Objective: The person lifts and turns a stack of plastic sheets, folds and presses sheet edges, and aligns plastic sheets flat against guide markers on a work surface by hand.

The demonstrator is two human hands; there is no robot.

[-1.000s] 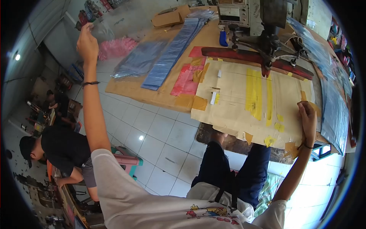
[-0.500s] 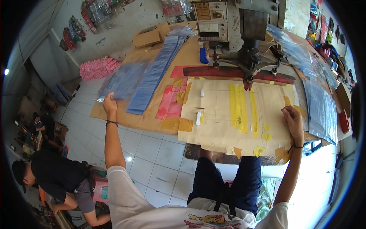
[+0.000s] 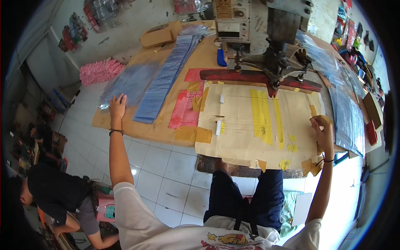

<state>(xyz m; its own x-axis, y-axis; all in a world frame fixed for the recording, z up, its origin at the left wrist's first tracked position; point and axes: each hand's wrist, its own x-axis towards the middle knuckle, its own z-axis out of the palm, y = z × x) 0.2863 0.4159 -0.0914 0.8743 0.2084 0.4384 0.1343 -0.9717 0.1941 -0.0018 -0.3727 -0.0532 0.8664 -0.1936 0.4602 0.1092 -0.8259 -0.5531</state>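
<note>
My left hand (image 3: 118,109) rests with its fingers apart on the near edge of a stack of clear plastic sheets (image 3: 132,83), left of a bundle of long blue plastic strips (image 3: 160,85). Over the right edge of the tan board (image 3: 239,146) is my right hand (image 3: 323,128), its fingers curled; whether it holds anything is too small to tell. Yellow and brown tape and two small white blocks lie on the board. A press head with a dark red bar (image 3: 233,76) stands over the board's far edge.
A control box (image 3: 233,25) is behind the board. Blue plastic sheets (image 3: 348,118) lie at the right, a cardboard box (image 3: 160,35) at the back left. A pink pile (image 3: 101,71) is beyond the table's left edge. A person in black (image 3: 56,189) bends at the lower left.
My left hand has come down from the raised clear sheet onto the stack and opened. My right hand stays near the board's right edge. The view has shifted.
</note>
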